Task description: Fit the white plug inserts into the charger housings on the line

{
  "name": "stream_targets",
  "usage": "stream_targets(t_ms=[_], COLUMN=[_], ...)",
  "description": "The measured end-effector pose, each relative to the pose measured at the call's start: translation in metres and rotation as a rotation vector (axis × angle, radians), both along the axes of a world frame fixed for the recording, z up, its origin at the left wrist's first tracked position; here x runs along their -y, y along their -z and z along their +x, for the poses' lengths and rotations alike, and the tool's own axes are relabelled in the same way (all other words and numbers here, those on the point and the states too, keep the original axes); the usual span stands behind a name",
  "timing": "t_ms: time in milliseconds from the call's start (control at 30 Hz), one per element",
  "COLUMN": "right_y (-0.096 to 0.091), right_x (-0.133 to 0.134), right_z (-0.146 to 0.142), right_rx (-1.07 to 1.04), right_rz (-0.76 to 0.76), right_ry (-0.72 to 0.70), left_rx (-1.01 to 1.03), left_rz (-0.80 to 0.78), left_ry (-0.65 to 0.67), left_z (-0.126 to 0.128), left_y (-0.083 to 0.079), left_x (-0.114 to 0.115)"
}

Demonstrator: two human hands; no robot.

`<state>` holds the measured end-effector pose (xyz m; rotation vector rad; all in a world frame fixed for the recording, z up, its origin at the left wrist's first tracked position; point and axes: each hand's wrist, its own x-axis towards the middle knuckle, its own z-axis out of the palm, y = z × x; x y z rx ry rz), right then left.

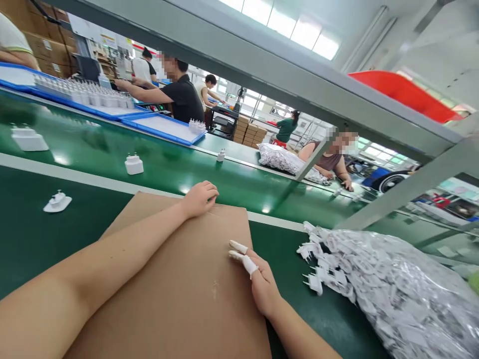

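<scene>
My left hand (201, 198) is over the far edge of a brown cardboard sheet (179, 294), its fingers loosely bent and apart from the thumb, with nothing visible in them. Near the sheet's right edge is my right hand (262, 284). White covers wrap two of its digits, which point left, slightly apart and holding nothing. To the right, white plug adapters (315, 281) spill from a large clear plastic bag (407, 284). A round-based white plug piece (57, 201) lies on the green surface at left. Beyond the sheet, a white charger (133, 163) stands prongs up on the green belt (168, 174).
More chargers, a large one (29, 138) and a small one (220, 155), stand on the belt. Blue trays (160, 124) with rows of chargers line its far side. A slanted metal frame (262, 70) crosses overhead. Co-workers sit opposite, one in a black shirt (187, 97).
</scene>
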<state>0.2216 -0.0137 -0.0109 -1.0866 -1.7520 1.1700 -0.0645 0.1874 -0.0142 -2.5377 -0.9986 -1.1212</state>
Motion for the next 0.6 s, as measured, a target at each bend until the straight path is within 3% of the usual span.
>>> stream_targets(t_ms=[233, 600], right_y=[-0.002, 0.000], right_x=[-0.001, 0.000], right_z=[-0.001, -0.003], right_rx=[0.119, 0.196], right_rz=[0.111, 0.136], right_ry=[-0.052, -0.042], left_rx=[-0.077, -0.174], left_rz=[-0.120, -0.283], left_ry=[-0.069, -0.114], left_z=[-0.004, -0.004], left_y=[0.004, 0.011], left_x=[-0.001, -0.004])
